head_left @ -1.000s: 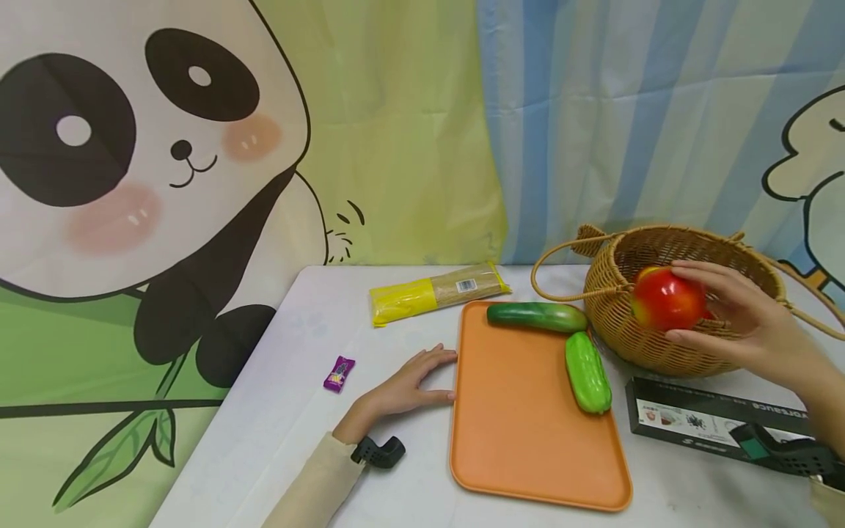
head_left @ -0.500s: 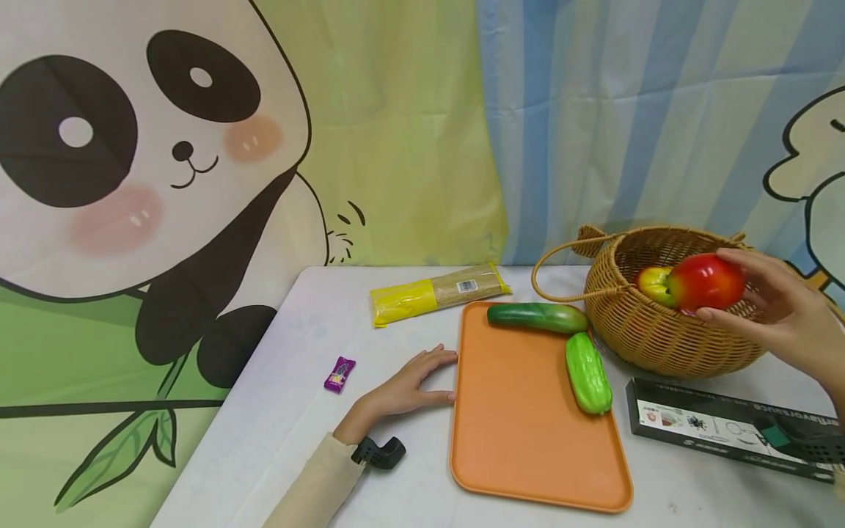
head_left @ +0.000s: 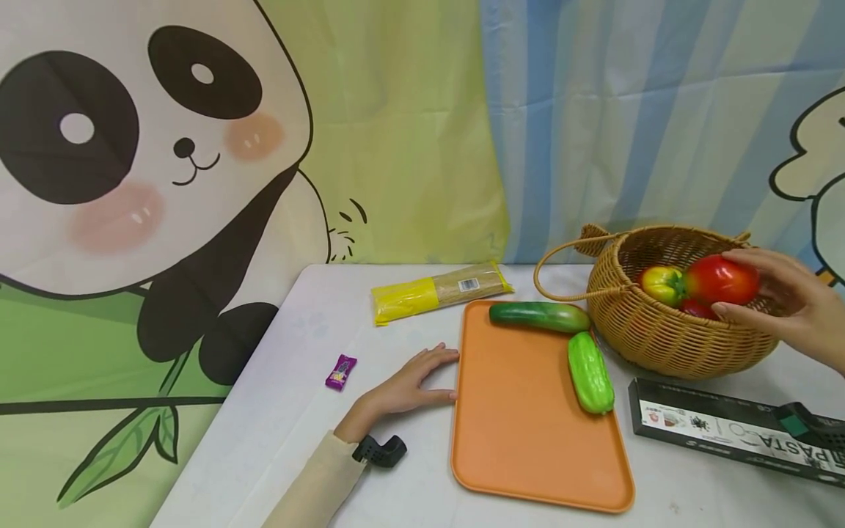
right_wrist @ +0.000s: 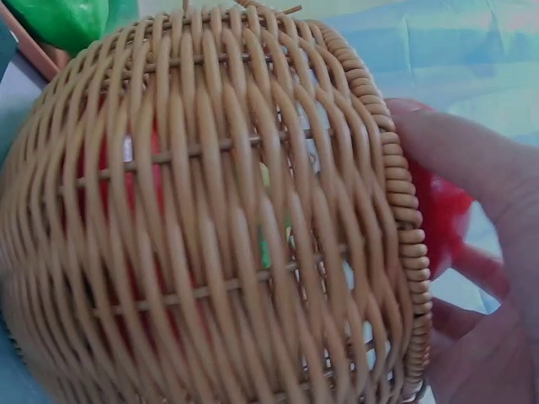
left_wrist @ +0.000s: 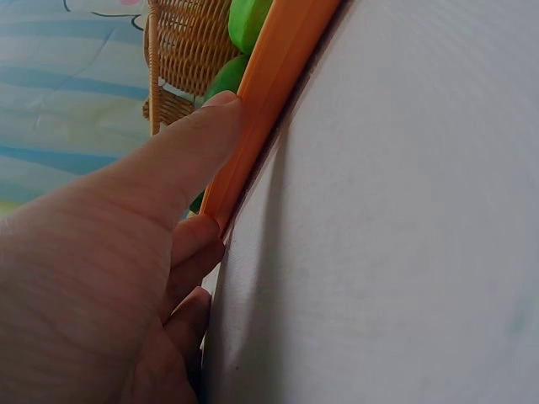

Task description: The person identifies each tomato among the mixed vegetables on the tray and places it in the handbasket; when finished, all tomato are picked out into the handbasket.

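In the head view my right hand (head_left: 792, 301) holds a glossy red rounded fruit (head_left: 722, 280) at the near right rim of the wicker basket (head_left: 680, 341), thumb on the near side and fingers on the far side. Left of the red fruit shows a yellow-green piece (head_left: 662, 286), with another red piece (head_left: 696, 308) lower in the basket. In the right wrist view the basket wall (right_wrist: 202, 219) hides most of the fruit. My left hand (head_left: 412, 381) rests at the left edge of the orange tray (head_left: 521, 433), its fingertips right at the rim.
A dark green cucumber (head_left: 538, 317) and a light green vegetable (head_left: 590, 372) lie on the tray. Behind it is a yellow pasta packet (head_left: 439, 292). A black pasta box (head_left: 726, 429) lies before the basket; a purple wrapped candy (head_left: 340, 372) is at left.
My right hand has moved right with the red fruit, from before the basket's left part to its right rim. The yellow-green piece now shows beside it. My left hand has stayed put.
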Demonstrator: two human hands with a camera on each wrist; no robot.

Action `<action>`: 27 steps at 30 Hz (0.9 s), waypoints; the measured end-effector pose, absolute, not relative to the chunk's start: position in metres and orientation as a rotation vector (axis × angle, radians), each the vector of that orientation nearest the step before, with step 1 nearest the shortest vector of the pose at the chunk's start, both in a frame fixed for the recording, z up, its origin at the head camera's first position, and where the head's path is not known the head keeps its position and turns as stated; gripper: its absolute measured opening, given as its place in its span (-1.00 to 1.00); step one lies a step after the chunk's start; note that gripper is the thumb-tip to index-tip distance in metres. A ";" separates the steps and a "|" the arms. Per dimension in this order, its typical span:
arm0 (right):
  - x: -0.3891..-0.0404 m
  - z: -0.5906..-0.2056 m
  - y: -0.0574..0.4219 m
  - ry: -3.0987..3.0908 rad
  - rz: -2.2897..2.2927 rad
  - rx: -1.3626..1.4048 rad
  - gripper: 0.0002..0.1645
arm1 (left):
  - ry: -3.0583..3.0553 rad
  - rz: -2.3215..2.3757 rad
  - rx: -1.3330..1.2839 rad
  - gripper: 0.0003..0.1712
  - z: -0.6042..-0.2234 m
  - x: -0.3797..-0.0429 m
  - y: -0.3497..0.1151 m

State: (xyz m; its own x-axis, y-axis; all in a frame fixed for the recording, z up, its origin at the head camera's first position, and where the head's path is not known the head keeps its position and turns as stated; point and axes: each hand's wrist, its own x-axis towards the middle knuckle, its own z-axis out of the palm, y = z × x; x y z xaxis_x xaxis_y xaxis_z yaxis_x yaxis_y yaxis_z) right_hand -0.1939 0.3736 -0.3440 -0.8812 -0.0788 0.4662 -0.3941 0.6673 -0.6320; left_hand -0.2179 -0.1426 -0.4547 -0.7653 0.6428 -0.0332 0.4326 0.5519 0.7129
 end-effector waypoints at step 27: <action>-0.220 -0.328 0.391 -3.050 0.689 0.407 -0.34 | 2.498 1.035 0.883 -0.19 -0.452 -0.217 -0.142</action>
